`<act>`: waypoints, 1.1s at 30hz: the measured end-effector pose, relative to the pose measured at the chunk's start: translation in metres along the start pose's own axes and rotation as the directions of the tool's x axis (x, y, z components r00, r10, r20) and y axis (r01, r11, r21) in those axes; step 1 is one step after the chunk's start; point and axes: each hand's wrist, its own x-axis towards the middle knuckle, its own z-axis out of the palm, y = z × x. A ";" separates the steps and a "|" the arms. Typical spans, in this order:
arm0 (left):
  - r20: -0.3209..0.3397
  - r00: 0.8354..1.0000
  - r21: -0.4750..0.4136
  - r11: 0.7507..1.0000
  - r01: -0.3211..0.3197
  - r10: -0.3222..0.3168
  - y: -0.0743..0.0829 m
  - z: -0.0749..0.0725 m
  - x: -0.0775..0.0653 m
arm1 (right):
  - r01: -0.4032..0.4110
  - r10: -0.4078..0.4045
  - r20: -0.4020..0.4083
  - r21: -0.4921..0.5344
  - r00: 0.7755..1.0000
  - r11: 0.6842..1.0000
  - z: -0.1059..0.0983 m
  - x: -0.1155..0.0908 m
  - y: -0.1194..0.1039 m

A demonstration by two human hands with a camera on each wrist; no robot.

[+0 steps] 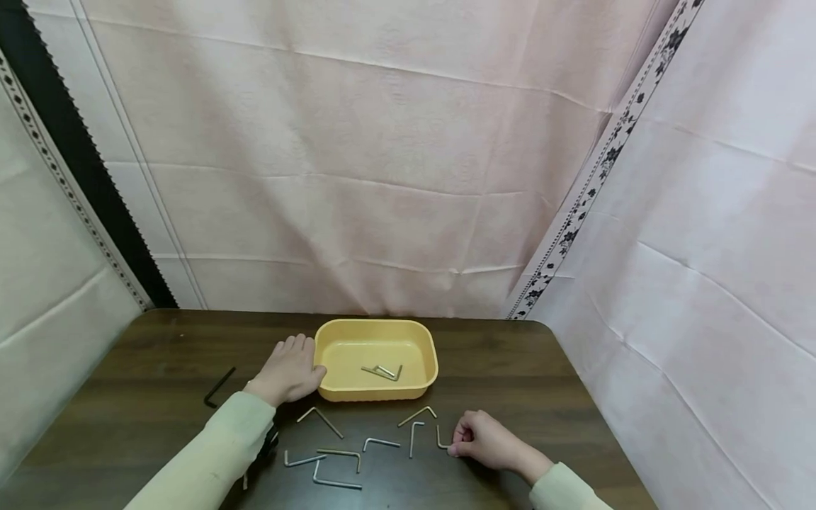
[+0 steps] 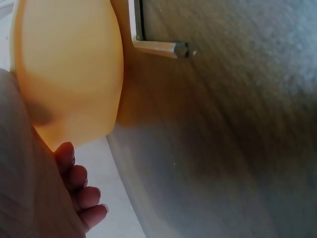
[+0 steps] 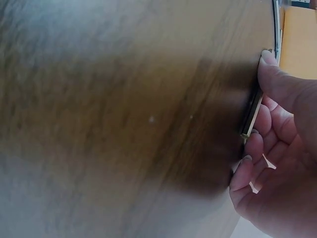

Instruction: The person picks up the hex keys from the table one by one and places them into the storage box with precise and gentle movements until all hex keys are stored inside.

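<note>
A yellow plastic tray stands toward the back of the table, with a few brass-coloured hex keys lying inside. My left hand rests against its left side, fingers extended and thumb at the rim; the left wrist view has the fingertips reaching past the tray's corner. Right of the loose keys, my right hand pinches the short end of a brass-coloured L-shaped hex key between thumb and fingers, low over the table. In the right wrist view the thumb lies along this key.
Several silver and brass-coloured hex keys are scattered on the dark wooden table in front of the tray. One black hex key lies left of my left forearm. Pale cloth hangs behind the table and along both sides.
</note>
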 end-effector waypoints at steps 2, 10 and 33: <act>-0.005 1.000 -0.006 1.000 0.000 0.000 -0.001 0.000 -0.001 | 0.001 -0.001 0.001 -0.009 1.000 1.000 0.000 0.001 -0.001; -0.032 0.999 -0.019 1.000 -0.020 0.019 -0.004 -0.002 -0.002 | 0.003 -0.003 -0.006 -0.049 1.000 0.999 -0.002 0.005 -0.004; 0.010 1.000 -0.051 0.999 0.009 -0.008 -0.002 0.006 0.003 | -0.014 0.014 -0.240 0.002 0.971 1.000 -0.053 0.084 -0.060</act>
